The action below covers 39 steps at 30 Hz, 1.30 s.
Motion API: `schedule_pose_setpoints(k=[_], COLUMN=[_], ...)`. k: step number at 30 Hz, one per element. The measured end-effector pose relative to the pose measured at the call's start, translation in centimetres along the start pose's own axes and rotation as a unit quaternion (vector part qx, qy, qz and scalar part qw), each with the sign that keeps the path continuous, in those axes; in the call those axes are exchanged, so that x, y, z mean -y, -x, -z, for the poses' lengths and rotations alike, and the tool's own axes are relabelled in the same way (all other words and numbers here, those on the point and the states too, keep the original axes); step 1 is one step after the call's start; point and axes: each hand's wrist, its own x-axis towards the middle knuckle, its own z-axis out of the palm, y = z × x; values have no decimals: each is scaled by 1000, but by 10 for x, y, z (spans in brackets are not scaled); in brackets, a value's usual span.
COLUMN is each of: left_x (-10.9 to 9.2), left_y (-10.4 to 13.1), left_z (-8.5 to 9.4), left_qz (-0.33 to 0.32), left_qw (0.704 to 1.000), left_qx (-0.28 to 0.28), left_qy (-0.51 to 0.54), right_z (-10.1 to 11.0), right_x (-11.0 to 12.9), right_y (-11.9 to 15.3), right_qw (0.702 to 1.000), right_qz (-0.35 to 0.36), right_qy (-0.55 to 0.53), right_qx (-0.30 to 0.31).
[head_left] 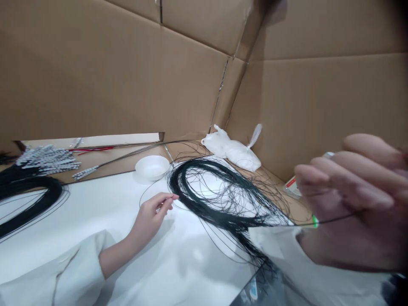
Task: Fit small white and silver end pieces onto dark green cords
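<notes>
A large coil of thin black strands (204, 210), wire or cord, lies on the white tabletop, many loose ends fanning out to its right. Just left of the coil, my left hand (153, 214) is closed in a pinch, thumb against fingers. What it pinches, if anything, is too small to make out. Close to the camera on the right, my right hand (357, 204) is raised with curled fingers and somewhat blurred. A single black strand (334, 219) runs from the coil's side into that hand.
A white bowl (152, 167) stands behind my left hand. Farther left lie another black coil (38, 208) and a bundle of white-and-dark-tipped strands (47, 160). White plastic bags (234, 148) rest in the corner of the tall cardboard walls (127, 76).
</notes>
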Motion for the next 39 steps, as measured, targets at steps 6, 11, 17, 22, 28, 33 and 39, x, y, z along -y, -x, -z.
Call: schedule_pose_setpoints(k=[6, 11, 17, 22, 28, 33, 39], left_x=[-40, -82, -93, -89, -86, -83, -84], left_y=[0, 16, 24, 17, 17, 16, 14], left_z=[32, 61, 73, 75, 77, 71, 65], left_qz=[-20, -5, 25, 24, 36, 72, 115], left_qw=[993, 984, 984, 988, 991, 994, 967], left_qx=[-116, -171, -138, -115, -111, -45, 53], left_qy=[-8, 52, 109, 95, 72, 73, 220], right_z=[-79, -121, -141, -141, -143, -143, -143], right_x=[-18, -49, -65, -68, -70, -72, -77], right_y=[1, 12, 23, 25, 19, 15, 9], right_qw=[925, 891, 873, 890, 911, 923, 939], right_qz=[-96, -90, -127, -118, -104, -115, -100], right_qy=[-227, -226, -242, -192, -142, -192, -200], right_qx=[289, 384, 405, 396, 373, 312, 262])
